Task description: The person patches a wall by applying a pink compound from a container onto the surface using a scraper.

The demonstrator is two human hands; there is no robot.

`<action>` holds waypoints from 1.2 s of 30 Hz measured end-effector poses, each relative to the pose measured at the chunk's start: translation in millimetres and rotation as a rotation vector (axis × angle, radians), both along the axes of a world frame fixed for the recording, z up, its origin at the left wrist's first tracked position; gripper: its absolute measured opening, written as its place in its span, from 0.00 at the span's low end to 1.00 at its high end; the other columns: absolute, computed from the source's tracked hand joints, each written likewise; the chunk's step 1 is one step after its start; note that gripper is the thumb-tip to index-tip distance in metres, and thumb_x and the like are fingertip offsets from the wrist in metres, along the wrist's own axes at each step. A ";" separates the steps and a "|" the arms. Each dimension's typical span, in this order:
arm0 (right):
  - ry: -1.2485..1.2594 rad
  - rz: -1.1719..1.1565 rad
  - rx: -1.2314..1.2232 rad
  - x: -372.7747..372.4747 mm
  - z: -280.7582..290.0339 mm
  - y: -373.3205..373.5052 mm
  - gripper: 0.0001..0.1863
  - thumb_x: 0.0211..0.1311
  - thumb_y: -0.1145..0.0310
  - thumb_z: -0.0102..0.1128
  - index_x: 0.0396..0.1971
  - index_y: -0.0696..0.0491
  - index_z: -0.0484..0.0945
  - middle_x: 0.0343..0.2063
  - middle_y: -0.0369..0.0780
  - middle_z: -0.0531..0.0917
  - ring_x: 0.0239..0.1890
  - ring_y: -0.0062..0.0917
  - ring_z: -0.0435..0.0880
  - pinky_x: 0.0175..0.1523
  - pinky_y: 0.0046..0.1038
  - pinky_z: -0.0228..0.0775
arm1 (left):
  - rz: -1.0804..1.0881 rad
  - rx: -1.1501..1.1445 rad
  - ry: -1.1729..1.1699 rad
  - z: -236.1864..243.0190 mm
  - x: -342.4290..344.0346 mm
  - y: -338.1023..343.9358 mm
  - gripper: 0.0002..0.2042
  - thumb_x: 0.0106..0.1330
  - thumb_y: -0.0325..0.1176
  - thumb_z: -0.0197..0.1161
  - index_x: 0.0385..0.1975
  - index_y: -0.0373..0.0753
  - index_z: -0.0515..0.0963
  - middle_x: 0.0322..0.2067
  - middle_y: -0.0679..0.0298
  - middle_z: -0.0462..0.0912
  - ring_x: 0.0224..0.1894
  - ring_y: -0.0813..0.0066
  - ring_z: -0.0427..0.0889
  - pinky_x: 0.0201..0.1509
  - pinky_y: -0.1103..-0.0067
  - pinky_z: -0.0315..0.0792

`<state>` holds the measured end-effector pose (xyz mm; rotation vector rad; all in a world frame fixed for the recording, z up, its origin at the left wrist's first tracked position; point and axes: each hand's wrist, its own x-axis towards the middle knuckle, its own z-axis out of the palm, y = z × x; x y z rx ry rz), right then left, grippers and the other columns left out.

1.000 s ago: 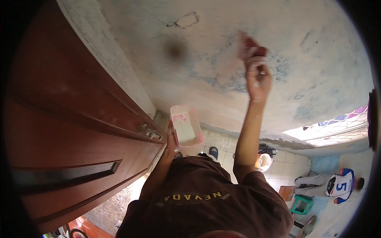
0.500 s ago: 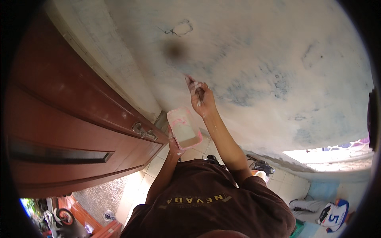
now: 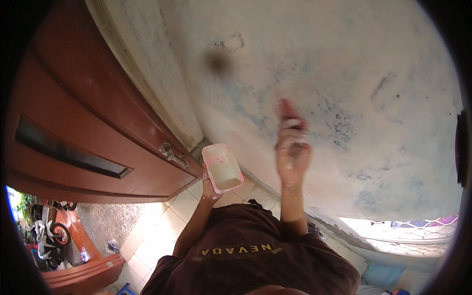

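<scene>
My left hand [image 3: 209,187] is closed round the side of a rectangular white plastic container [image 3: 222,169] with pink smears and pale paste inside. My right hand [image 3: 293,152], blurred and smeared with white, grips a red flat tool [image 3: 286,109], apparently a scraper, held against or very near the wall [image 3: 373,118]. Patchy white and bluish coating and dark scuffs mark that wall. The tool sits above and to the right of the container; its exact edge is blurred.
A red-brown wooden door [image 3: 78,128] with a metal handle [image 3: 169,155] stands open at left. Tiled floor [image 3: 184,211] lies below. Outside at lower left are a motorbike [image 3: 51,236] and plants. A grille window [image 3: 408,231] is at lower right, with part of a person [image 3: 400,290] at the bottom edge.
My right hand with the tool swept left and down from high on the wall, then back rightward. The view has shifted; more doorway shows and the other person is mostly out of view.
</scene>
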<state>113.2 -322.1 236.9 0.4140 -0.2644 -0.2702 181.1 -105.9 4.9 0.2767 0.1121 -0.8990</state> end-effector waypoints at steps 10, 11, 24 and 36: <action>0.450 0.072 -0.082 116.0 -182.1 -3.5 0.19 0.68 0.80 0.48 0.55 0.73 0.67 0.48 0.53 0.79 0.39 0.31 0.84 0.40 0.22 0.85 | 0.047 0.013 0.010 -16.6 -18.7 -13.0 0.40 0.67 0.70 0.50 0.70 0.46 0.61 0.64 0.56 0.70 0.65 0.51 0.71 0.68 0.48 0.67; 0.379 0.022 -0.048 108.8 -171.8 -14.8 0.19 0.67 0.81 0.48 0.56 0.73 0.66 0.50 0.54 0.78 0.40 0.32 0.84 0.42 0.23 0.85 | 0.036 -0.005 0.008 -19.6 -15.6 -11.9 0.40 0.67 0.70 0.50 0.70 0.46 0.61 0.64 0.56 0.70 0.65 0.50 0.71 0.68 0.47 0.67; 0.041 -0.247 -0.127 -55.3 -25.9 -1.1 0.33 0.69 0.78 0.48 0.72 0.65 0.52 0.48 0.45 0.76 0.39 0.23 0.79 0.43 0.23 0.79 | -0.049 -0.017 0.020 -15.2 -6.4 -7.0 0.37 0.68 0.66 0.53 0.68 0.45 0.63 0.62 0.56 0.72 0.65 0.51 0.72 0.68 0.49 0.68; 0.214 -0.216 -0.092 36.5 -142.7 -38.4 0.28 0.67 0.80 0.44 0.67 0.67 0.60 0.51 0.51 0.76 0.38 0.26 0.81 0.44 0.21 0.80 | -0.101 -0.005 0.033 -15.6 8.4 13.8 0.37 0.69 0.66 0.51 0.70 0.46 0.62 0.64 0.56 0.71 0.65 0.50 0.73 0.68 0.47 0.67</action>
